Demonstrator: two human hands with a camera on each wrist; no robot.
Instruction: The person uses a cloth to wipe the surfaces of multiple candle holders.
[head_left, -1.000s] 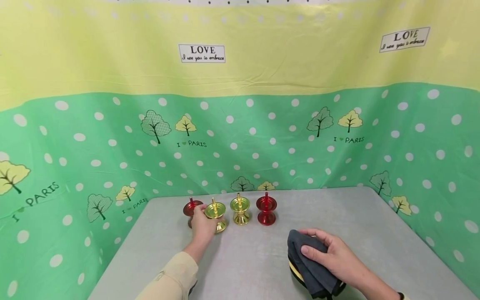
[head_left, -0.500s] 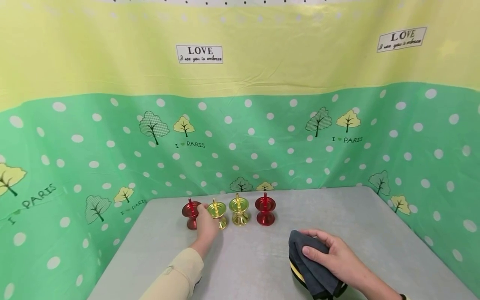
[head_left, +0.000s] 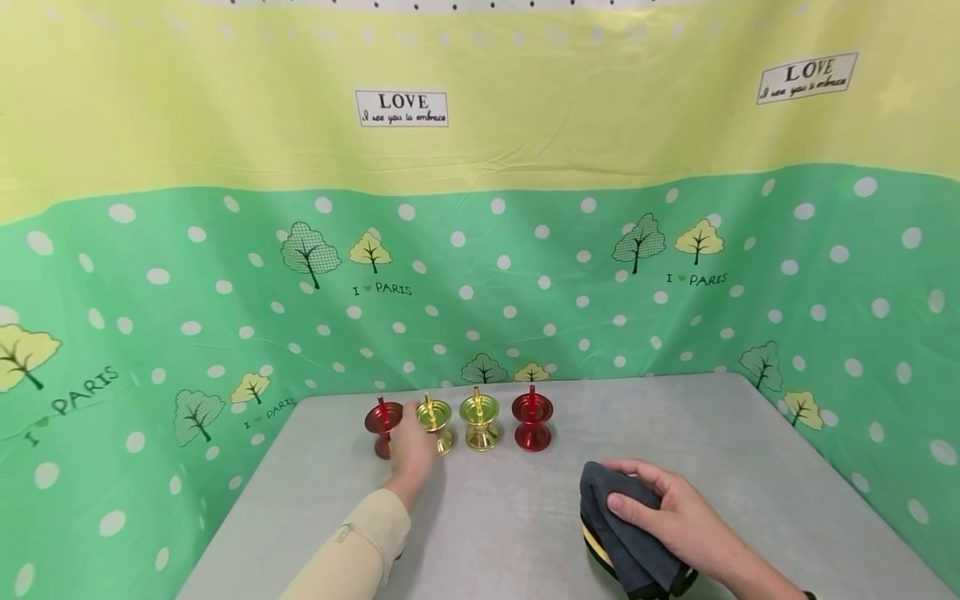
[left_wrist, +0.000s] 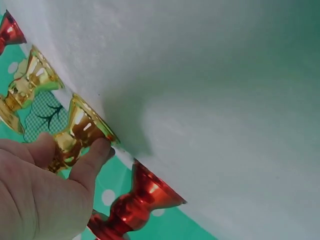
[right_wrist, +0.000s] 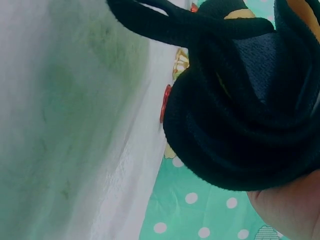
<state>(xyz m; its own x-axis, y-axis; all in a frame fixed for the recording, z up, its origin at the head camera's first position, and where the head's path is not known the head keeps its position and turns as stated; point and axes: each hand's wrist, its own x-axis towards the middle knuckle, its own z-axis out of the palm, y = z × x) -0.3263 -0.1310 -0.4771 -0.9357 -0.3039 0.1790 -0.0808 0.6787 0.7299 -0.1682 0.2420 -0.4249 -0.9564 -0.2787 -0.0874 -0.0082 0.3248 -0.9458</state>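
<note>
Four small metal candle holders with shallow dishes and upright centre stems stand in a row. My left hand (head_left: pixel 413 451) grips the left gold candle holder (head_left: pixel 434 414), thumb and a finger either side of it near the base in the left wrist view. Left of that hand stands a red candle holder (head_left: pixel 384 418), close by. To the right are another gold candle holder (head_left: pixel 481 421) and a second red candle holder (head_left: pixel 532 421). My right hand (head_left: pixel 686 521) holds a folded dark grey cloth (head_left: pixel 628 525) with black edging and a yellow layer, above the table at front right.
The grey table (head_left: pixel 517 517) reaches back to a green dotted curtain (head_left: pixel 480 283), which also hangs along both sides. The row of holders stands near the table's back edge.
The left gold candle holder has moved slightly back and now stands in line with the others. My left hand has shifted a little right with it. The right hand and cloth have barely moved.
</note>
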